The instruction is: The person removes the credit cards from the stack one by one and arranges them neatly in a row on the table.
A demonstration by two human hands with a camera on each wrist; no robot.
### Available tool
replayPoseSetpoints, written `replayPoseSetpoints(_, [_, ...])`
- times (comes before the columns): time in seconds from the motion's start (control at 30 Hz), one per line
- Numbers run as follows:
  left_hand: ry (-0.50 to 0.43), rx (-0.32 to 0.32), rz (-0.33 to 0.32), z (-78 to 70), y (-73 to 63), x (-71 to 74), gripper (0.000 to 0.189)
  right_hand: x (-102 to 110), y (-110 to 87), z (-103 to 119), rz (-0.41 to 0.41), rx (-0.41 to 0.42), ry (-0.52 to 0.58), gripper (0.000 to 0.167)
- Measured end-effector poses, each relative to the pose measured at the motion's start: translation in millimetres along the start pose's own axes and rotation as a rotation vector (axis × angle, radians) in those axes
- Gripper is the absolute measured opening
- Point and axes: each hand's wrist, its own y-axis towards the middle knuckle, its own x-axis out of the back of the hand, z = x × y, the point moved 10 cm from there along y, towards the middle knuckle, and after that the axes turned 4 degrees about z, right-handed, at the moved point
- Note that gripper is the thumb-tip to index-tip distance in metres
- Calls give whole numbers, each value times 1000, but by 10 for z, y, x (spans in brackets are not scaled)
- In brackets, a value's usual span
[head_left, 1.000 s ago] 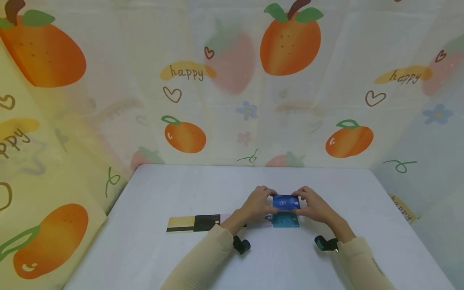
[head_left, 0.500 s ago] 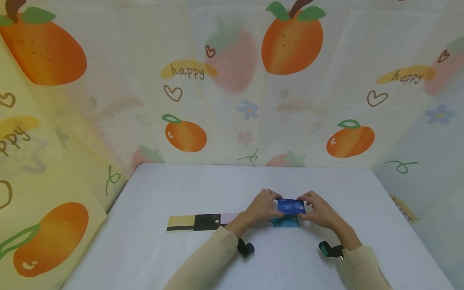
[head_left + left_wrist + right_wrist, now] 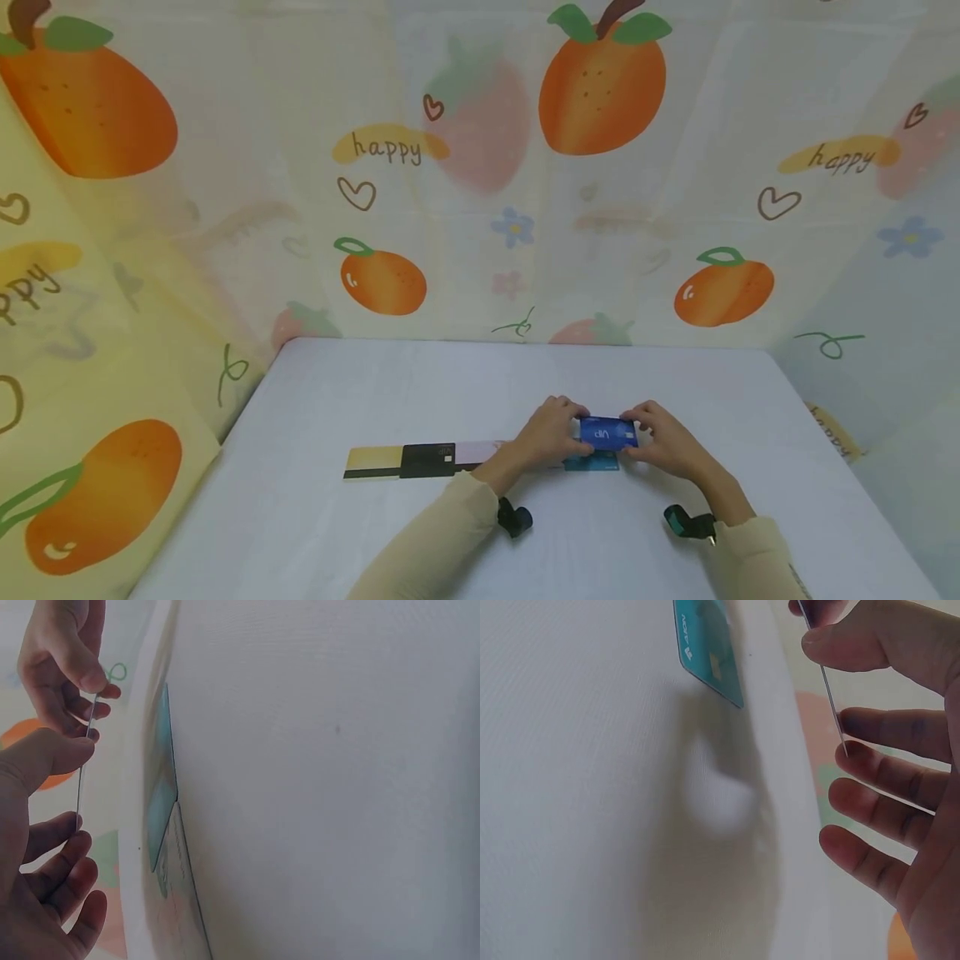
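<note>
A blue card (image 3: 608, 433) printed "VIP" is held up off the table between both hands in the head view. My left hand (image 3: 551, 433) pinches its left end between thumb and fingers; my right hand (image 3: 663, 443) pinches the right end. Both wrist views show the card edge-on as a thin line, apart from the tabletop. Below it lies a teal card (image 3: 705, 649), partly covered by the blue one in the head view. To its left a pale card (image 3: 180, 892) adjoins it, mostly hidden behind my left hand and wrist in the head view.
Farther left in the same row lie a lilac card (image 3: 472, 452), a black card (image 3: 427, 460) and a gold card (image 3: 373, 461). They rest on a white table (image 3: 300, 533). A fruit-printed cloth (image 3: 465, 250) hangs behind its back edge.
Both hands have moved right and slightly nearer with the blue card, which now overlaps the teal card in view. The cards on the table have stayed put.
</note>
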Motion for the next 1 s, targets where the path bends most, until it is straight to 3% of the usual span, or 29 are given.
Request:
replayPoseSetpoints(0.53, [57,-32,-13,-151,72,-155,54,1,-116,-144,6,-11,-34,47])
replayPoseSetpoints(0.77, [107,-7,-24,-243,149,-225,56,84,-180,-204,-35,6,-51,45])
replayPoseSetpoints(1.0, [149,28,-33,-321,210,-308,55,102,-241,-312,-24,-14,-50,44])
